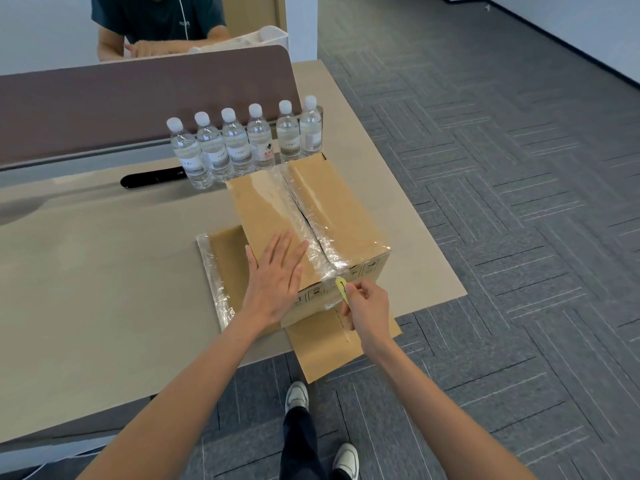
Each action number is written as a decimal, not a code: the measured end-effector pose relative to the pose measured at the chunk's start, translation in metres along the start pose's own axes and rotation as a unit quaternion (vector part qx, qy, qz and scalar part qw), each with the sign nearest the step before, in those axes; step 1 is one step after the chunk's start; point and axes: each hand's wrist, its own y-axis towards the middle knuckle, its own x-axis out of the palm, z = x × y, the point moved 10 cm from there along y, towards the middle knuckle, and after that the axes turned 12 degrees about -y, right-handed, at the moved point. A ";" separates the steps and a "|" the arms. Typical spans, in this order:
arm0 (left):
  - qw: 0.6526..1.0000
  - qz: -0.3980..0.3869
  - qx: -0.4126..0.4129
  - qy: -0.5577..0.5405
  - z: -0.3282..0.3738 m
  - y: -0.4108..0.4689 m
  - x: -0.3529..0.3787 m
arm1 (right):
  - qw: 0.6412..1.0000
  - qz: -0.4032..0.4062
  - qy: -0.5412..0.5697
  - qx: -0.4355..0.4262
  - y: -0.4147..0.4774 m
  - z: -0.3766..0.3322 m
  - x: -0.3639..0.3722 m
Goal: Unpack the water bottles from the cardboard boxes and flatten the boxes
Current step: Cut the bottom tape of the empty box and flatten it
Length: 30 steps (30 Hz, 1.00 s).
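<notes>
Cardboard fills the near right part of the beige desk (104, 271): a flattened box (225, 251) lies at the left, and the taped box (343, 209) sits on top of it. On the far side, six water bottles (242, 147) stand upright in a row against the divider (138, 98). My left hand (273, 282) rests flat on the taped box's top, palm down, fingers straight and spread, just left of the clear tape (298, 209) along the centre seam, where a dark slit shows. To the right, my right hand (367, 306) curls fingers and thumb around a yellow knife (342, 289), its tip against the tape at the near top edge.
</notes>
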 end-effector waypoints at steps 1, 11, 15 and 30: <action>1.000 -0.003 0.000 -0.001 0.000 0.000 0.000 | 1.000 -0.004 0.006 0.004 -0.001 0.000 -0.001; 1.000 -0.016 -0.002 0.010 -0.003 0.000 0.003 | 0.998 0.009 -0.049 -0.027 -0.004 0.000 0.006; 0.999 -0.030 -0.012 0.023 -0.003 0.001 0.005 | 0.998 0.017 -0.056 -0.029 -0.006 0.003 0.005; 0.997 -0.061 -0.043 0.010 0.001 -0.003 0.002 | 0.978 0.034 -0.153 -0.141 -0.008 -0.043 -0.028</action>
